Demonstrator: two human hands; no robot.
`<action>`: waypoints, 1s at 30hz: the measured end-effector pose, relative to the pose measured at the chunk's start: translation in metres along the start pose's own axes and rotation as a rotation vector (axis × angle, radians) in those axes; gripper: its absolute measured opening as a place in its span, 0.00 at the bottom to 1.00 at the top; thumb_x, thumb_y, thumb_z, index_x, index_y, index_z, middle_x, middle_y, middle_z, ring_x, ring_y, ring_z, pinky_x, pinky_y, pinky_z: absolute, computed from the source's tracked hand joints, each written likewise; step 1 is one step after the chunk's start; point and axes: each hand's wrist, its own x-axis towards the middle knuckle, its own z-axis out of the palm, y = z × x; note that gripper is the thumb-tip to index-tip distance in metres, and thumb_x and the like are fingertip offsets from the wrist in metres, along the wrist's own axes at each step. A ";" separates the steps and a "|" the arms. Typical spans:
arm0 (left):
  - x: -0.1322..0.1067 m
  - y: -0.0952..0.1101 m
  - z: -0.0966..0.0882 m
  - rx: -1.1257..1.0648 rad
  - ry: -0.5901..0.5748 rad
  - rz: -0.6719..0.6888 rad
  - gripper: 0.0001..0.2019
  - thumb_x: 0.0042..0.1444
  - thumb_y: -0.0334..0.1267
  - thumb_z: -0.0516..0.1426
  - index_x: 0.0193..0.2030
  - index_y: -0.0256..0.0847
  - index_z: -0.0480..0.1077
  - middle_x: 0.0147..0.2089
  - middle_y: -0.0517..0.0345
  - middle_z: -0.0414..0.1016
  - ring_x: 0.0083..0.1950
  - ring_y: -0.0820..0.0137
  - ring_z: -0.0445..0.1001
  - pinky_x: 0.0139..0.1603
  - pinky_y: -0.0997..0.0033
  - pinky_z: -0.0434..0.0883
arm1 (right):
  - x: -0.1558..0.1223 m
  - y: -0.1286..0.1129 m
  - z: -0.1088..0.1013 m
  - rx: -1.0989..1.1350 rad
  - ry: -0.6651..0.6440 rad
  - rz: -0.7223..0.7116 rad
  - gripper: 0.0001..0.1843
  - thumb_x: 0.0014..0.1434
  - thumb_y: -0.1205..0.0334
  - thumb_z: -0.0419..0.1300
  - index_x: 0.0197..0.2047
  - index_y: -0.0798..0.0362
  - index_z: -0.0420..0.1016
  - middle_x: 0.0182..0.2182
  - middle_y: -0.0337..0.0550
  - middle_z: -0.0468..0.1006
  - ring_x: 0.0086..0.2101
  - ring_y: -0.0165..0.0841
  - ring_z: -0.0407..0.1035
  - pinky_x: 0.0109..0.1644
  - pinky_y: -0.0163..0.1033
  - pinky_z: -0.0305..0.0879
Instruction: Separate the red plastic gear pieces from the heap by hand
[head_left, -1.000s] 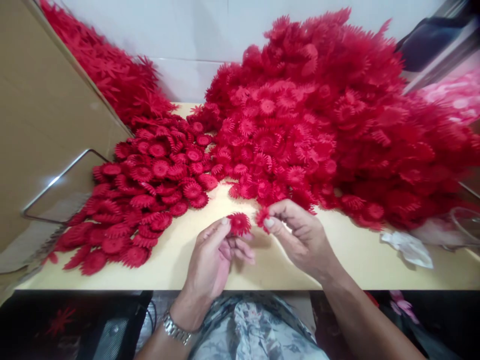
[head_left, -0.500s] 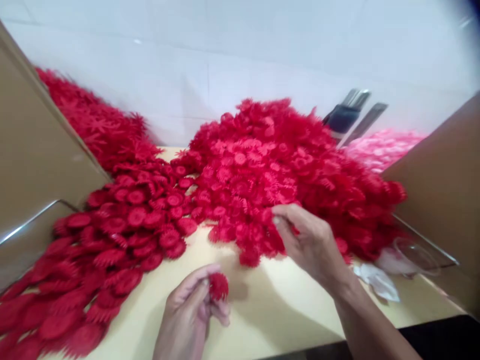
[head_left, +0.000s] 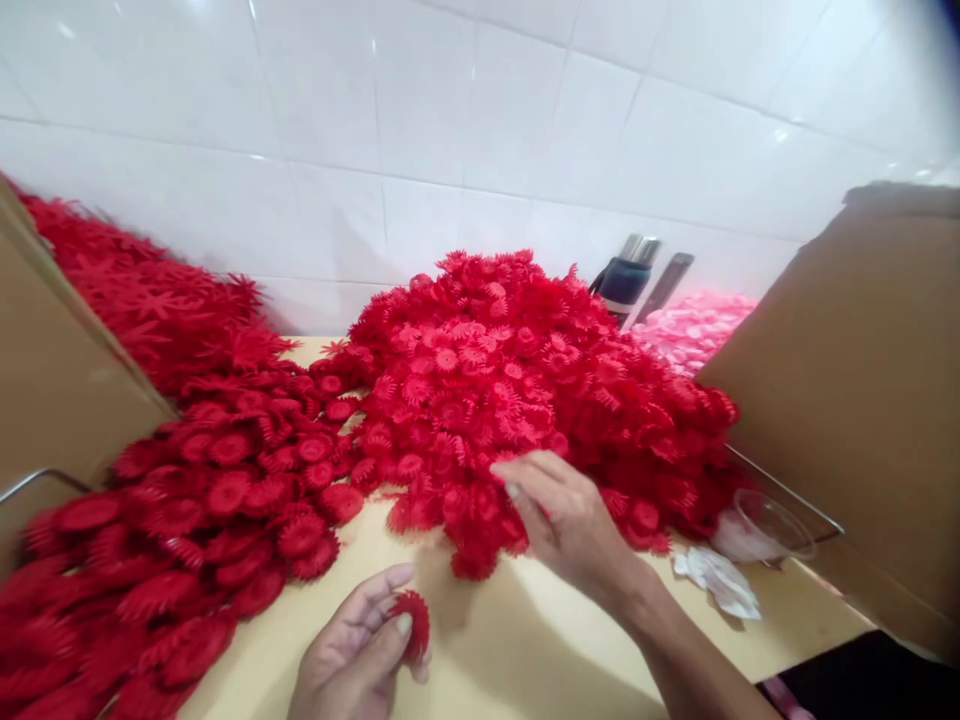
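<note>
Near the front edge of the table, my left hand (head_left: 352, 655) pinches a red fringed felt-like flower disc (head_left: 416, 625) between thumb and fingers, its face turned sideways. My right hand (head_left: 574, 520) reaches to the front of a large heap of red fringed flower pieces (head_left: 480, 390). Its thumb and forefinger are drawn together at the heap's edge; whatever lies between them is hidden. To the left spreads a second heap of thicker red flower discs (head_left: 229, 490), close to my left hand.
Brown cardboard panels stand at left (head_left: 67, 350) and right (head_left: 847, 370). Star-shaped red pieces (head_left: 150, 300) lie back left, pink pieces (head_left: 697, 325) back right beside a dark blue flask (head_left: 626, 280). A clear plastic cup (head_left: 765, 525) and crumpled tissue (head_left: 720, 580) lie at right. White tiles line the back.
The view has tilted up, showing more wall. The disc in my left hand has turned more edge-on, with the thumb now across it. My right hand stays at the heap's front edge.
</note>
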 end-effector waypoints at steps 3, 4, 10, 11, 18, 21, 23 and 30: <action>-0.003 0.002 0.004 -0.006 -0.016 0.006 0.08 0.34 0.31 0.65 0.24 0.35 0.72 0.21 0.59 0.72 0.21 0.76 0.65 0.23 0.78 0.62 | -0.019 -0.024 0.009 0.293 -0.106 0.065 0.13 0.60 0.70 0.50 0.43 0.56 0.73 0.31 0.44 0.75 0.32 0.29 0.68 0.35 0.33 0.66; -0.005 0.003 0.006 -0.012 -0.028 0.021 0.07 0.34 0.29 0.64 0.23 0.35 0.71 0.21 0.60 0.71 0.21 0.77 0.65 0.24 0.78 0.62 | -0.023 -0.031 0.011 0.380 -0.137 0.122 0.12 0.60 0.69 0.50 0.43 0.55 0.73 0.30 0.43 0.75 0.31 0.29 0.68 0.35 0.33 0.65; -0.013 0.000 0.017 0.007 0.028 0.237 0.05 0.38 0.28 0.63 0.24 0.37 0.71 0.22 0.62 0.72 0.26 0.76 0.69 0.29 0.78 0.65 | -0.036 -0.058 0.029 0.663 -0.267 0.436 0.07 0.56 0.60 0.57 0.33 0.55 0.71 0.25 0.38 0.72 0.26 0.26 0.66 0.30 0.31 0.62; -0.014 -0.001 0.017 0.008 0.024 0.260 0.06 0.39 0.28 0.63 0.26 0.37 0.71 0.24 0.62 0.72 0.26 0.76 0.69 0.29 0.78 0.66 | -0.037 -0.060 0.032 0.671 -0.260 0.436 0.07 0.57 0.61 0.56 0.32 0.55 0.71 0.24 0.37 0.72 0.25 0.26 0.65 0.30 0.31 0.62; -0.013 -0.006 0.016 0.086 -0.182 0.207 0.04 0.43 0.33 0.63 0.27 0.35 0.74 0.24 0.58 0.74 0.24 0.76 0.68 0.25 0.77 0.65 | -0.036 -0.060 0.031 0.630 -0.182 0.356 0.10 0.59 0.67 0.53 0.26 0.54 0.69 0.20 0.37 0.74 0.22 0.25 0.66 0.28 0.30 0.61; -0.012 -0.007 0.017 0.029 -0.151 0.182 0.04 0.42 0.33 0.64 0.23 0.35 0.74 0.21 0.59 0.72 0.20 0.75 0.67 0.20 0.77 0.62 | -0.037 -0.058 0.029 0.627 -0.203 0.312 0.10 0.60 0.67 0.51 0.28 0.54 0.70 0.22 0.39 0.76 0.24 0.26 0.68 0.31 0.31 0.62; -0.012 -0.007 0.017 0.007 -0.120 0.174 0.04 0.42 0.33 0.63 0.23 0.36 0.74 0.20 0.60 0.71 0.19 0.76 0.65 0.18 0.77 0.61 | -0.039 -0.057 0.028 0.603 -0.203 0.318 0.09 0.60 0.65 0.52 0.31 0.55 0.71 0.23 0.40 0.76 0.25 0.27 0.68 0.31 0.32 0.63; -0.011 -0.009 0.016 0.136 -0.004 0.245 0.10 0.46 0.37 0.61 0.21 0.37 0.65 0.18 0.68 0.60 0.19 0.81 0.56 0.19 0.80 0.54 | -0.046 -0.053 0.025 0.557 -0.147 0.377 0.10 0.60 0.62 0.52 0.35 0.55 0.73 0.29 0.42 0.77 0.29 0.29 0.71 0.31 0.31 0.64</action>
